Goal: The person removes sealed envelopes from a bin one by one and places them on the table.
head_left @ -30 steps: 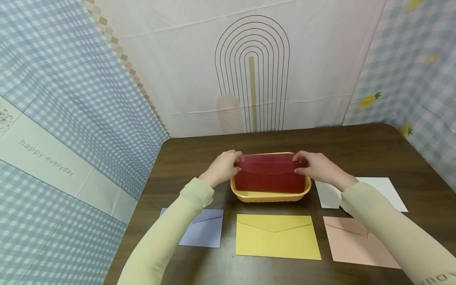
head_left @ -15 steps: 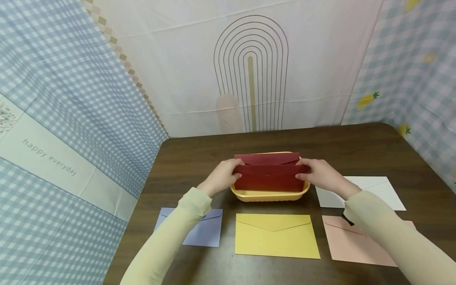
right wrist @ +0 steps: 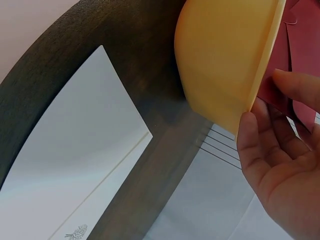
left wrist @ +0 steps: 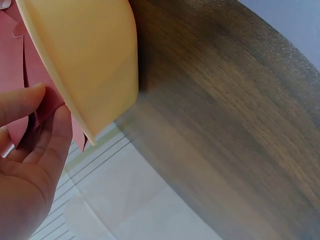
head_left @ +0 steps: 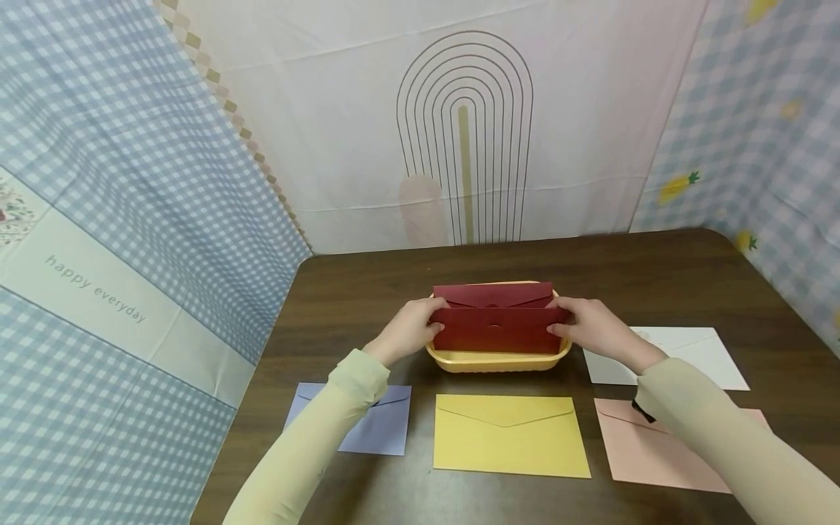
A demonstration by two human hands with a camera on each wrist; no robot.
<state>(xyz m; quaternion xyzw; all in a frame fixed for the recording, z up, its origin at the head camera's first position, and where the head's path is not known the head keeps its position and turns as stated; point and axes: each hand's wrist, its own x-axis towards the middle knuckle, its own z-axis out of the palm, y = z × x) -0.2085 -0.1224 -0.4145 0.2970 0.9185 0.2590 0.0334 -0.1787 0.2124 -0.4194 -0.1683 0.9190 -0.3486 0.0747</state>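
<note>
My remote view: left hand [head_left: 407, 329] and right hand [head_left: 593, 327], fingers clamped on opposite ends of front red envelope [head_left: 496, 333], inside tray [head_left: 496, 362]. Back red envelope [head_left: 495, 293] just behind. Surface [head_left: 364, 284] spans tray to far edge; narrower gap before yellow envelope [head_left: 512, 442]. White envelope [head_left: 689, 357] near tray's right; I see wider room left.

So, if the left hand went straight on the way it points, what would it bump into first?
Probably the rear red envelope in the yellow basket, behind the front red envelope the left hand pinches, though depth is unclear.
</note>
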